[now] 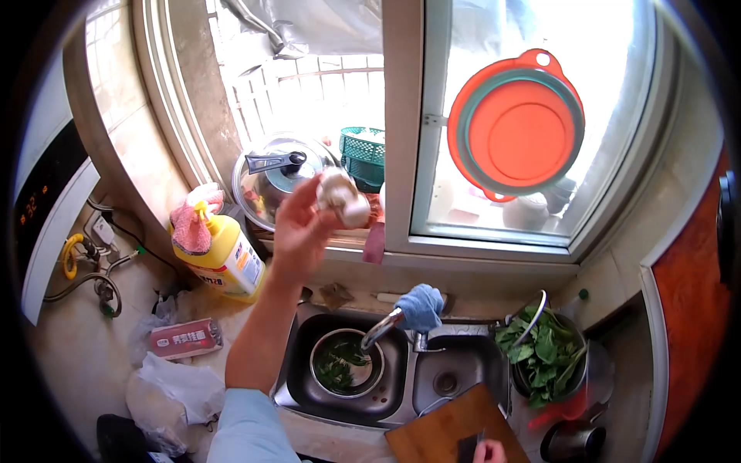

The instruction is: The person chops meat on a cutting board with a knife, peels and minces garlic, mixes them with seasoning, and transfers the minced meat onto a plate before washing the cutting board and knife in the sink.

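My left hand (297,231) is raised in front of the open window and closed around a whitish head of garlic (345,199). At the bottom edge, my right hand (488,451) is partly cut off, its fingers closed. It grips what looks like a dark-bladed knife (468,447) over the wooden cutting board (440,423). The board lies across the front of the right sink basin (472,356).
A metal bowl (315,378) with greens in water sits in the left basin, under the faucet (384,328). Leafy greens (544,347) fill a pot at right. A yellow bottle (224,255) stands left. A lidded pan (289,174) and green basket (363,158) are behind the window sill.
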A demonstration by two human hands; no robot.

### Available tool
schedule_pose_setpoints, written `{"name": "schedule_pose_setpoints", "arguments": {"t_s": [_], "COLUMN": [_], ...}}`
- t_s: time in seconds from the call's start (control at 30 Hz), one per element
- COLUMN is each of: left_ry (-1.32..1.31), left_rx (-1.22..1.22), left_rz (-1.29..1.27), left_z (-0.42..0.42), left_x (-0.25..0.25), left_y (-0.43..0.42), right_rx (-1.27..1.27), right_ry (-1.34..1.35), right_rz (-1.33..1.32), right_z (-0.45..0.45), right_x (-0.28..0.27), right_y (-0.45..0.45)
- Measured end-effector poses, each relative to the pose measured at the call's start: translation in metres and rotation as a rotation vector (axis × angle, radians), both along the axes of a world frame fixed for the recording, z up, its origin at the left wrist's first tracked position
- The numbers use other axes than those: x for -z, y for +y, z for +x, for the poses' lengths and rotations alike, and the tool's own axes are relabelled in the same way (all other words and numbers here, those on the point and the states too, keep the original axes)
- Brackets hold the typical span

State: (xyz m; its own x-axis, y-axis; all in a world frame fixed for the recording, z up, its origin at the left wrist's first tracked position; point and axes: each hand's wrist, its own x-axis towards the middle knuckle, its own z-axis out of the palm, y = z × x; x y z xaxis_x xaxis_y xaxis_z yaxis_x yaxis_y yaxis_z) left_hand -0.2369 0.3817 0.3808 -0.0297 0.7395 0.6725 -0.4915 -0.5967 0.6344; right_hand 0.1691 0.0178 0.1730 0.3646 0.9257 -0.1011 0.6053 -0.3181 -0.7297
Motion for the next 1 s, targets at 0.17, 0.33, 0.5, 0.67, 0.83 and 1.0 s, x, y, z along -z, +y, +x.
{"name": "schedule_pose_setpoints", "arguments": {"t_s": [0.17, 0.33, 0.5, 0.67, 0.83, 1.0], "left_ry": [-0.065, 0.032, 0.093, 0.028, -0.059, -0.293], "left_rx": [0.185, 0.293, 0.464, 0.481, 0.311, 0.135], "left_rz": [-0.271, -0.420, -0.473, -0.682, -0.741, -0.613], "left_z": [0.080, 0.123, 0.133, 0.139, 0.155, 0.120], "left_x": [0.009, 0.012, 0.030, 0.054, 0.077, 0.060], "left_y": [-0.088, -0.145, -0.166, -0.183, -0.188, -0.152], "right_rx": [-0.473, -0.578, -0.712, -0.661, -0.497, -0.453], "right_ry": [0.184, 0.196, 0.097, 0.053, -0.011, 0.591], "right_rz": [0.689, 0.773, 0.788, 0.795, 0.804, 0.552], "right_z": [-0.051, -0.084, -0.080, -0.082, -0.098, -0.101], "right_x": [-0.137, -0.219, -0.214, -0.182, -0.143, -0.148], "right_y": [0.146, 0.183, 0.171, 0.165, 0.180, 0.163]}}
